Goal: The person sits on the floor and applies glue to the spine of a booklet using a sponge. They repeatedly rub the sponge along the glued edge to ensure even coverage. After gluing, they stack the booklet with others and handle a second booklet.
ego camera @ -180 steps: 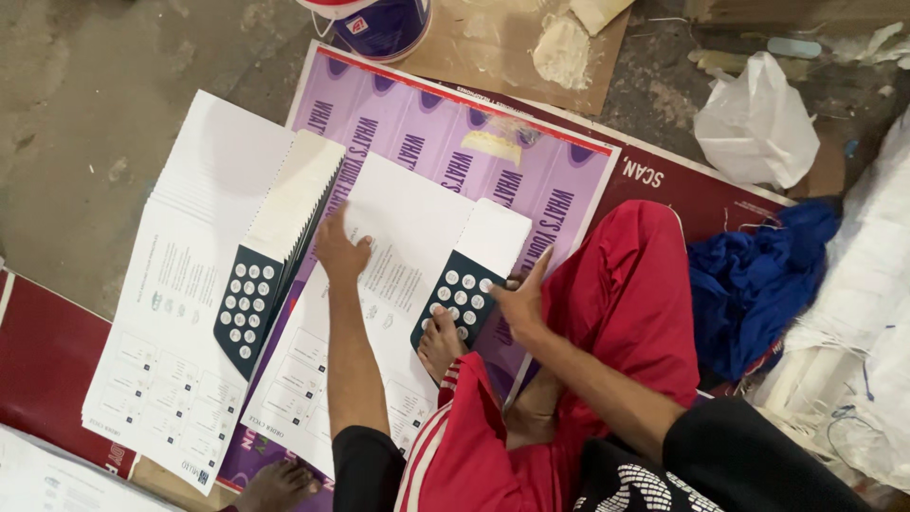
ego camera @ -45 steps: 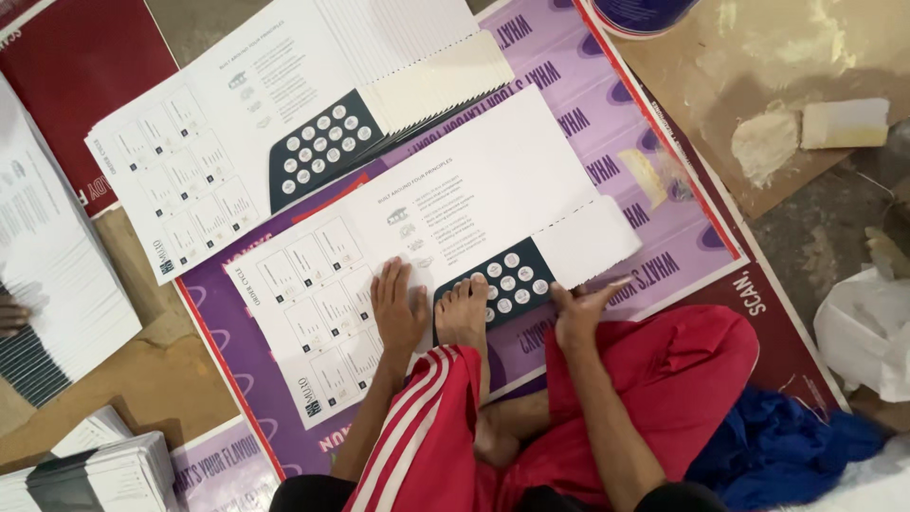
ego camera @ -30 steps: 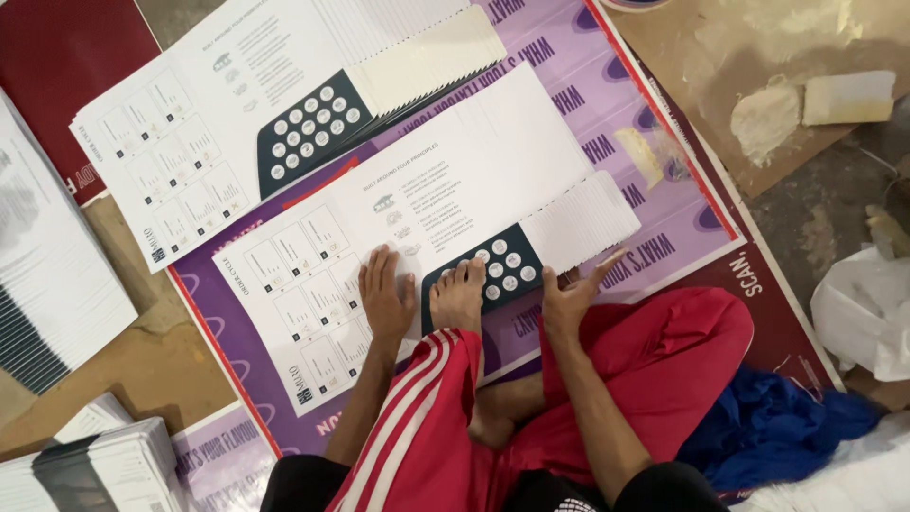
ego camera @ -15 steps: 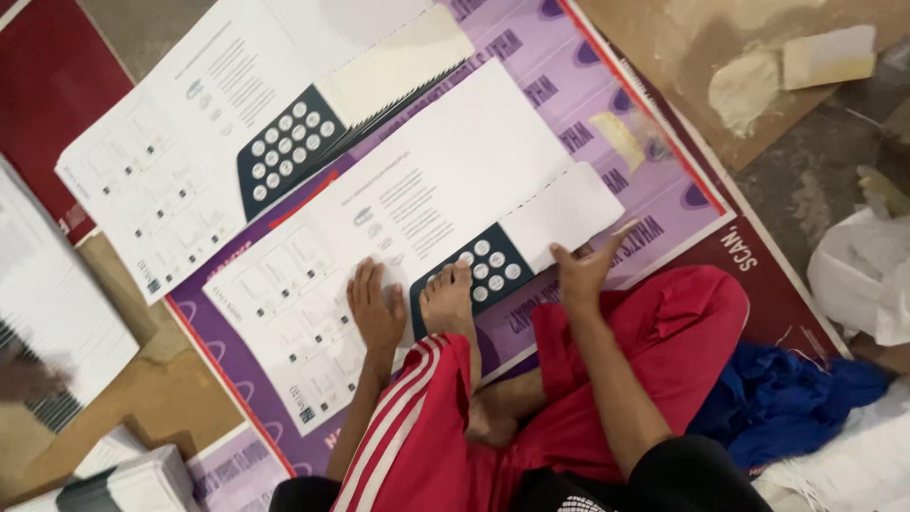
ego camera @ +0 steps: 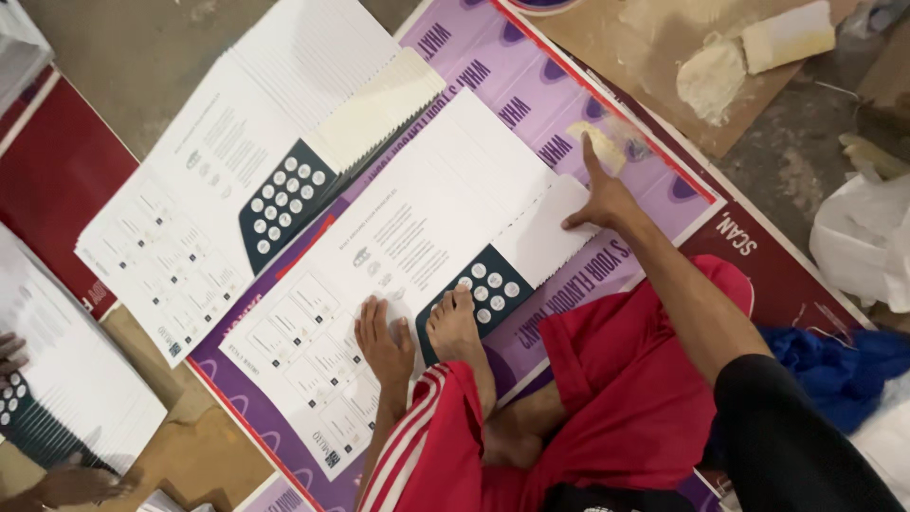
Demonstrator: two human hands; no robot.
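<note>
On the white printed sheet (ego camera: pixel 417 275), left hand (ego camera: pixel 384 343) lies flat, right hand (ego camera: pixel 599 197) stretched, fingers splayed, grip holding nothing.

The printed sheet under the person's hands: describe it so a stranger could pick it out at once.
Find the purple banner on the floor. Two white stacks lie on it; take the nearer printed sheet, beside the red trousers. Unlike its neighbour, it has the left hand and a bare foot on it, and the right hand at its far corner.
</note>
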